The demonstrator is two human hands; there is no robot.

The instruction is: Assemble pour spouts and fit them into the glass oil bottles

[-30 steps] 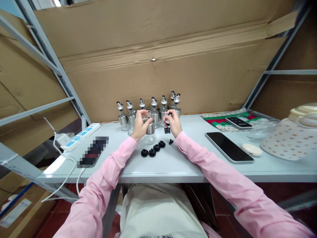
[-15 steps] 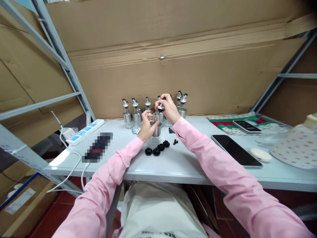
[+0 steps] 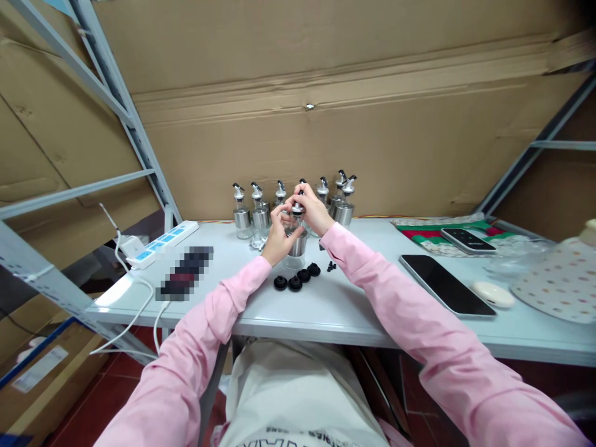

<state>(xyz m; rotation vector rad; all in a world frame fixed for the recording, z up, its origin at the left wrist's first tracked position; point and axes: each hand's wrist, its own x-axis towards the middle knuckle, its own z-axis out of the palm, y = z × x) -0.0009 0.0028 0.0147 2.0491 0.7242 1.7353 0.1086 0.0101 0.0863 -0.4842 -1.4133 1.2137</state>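
A glass bottle with a steel sleeve stands upright on the table. My left hand is wrapped around its upper part from the left. My right hand pinches a black and silver pourer top at the bottle's mouth; whether it is seated in the neck I cannot tell. In front of the bottle lie several black round stoppers. A few tiny black pieces lie to their right. Behind my hands stands a row of similar bottles with pourer tops.
On the left are a power strip with a white cable and a blurred-out dark device. To the right lie a dark-screened tablet, a white oval item and a remote-like device on a patterned cloth. Cardboard rises behind the table.
My right hand has come down and left with the pourer top, from above the bottle to its mouth. My left hand keeps its hold on the bottle. The view has shifted slightly.
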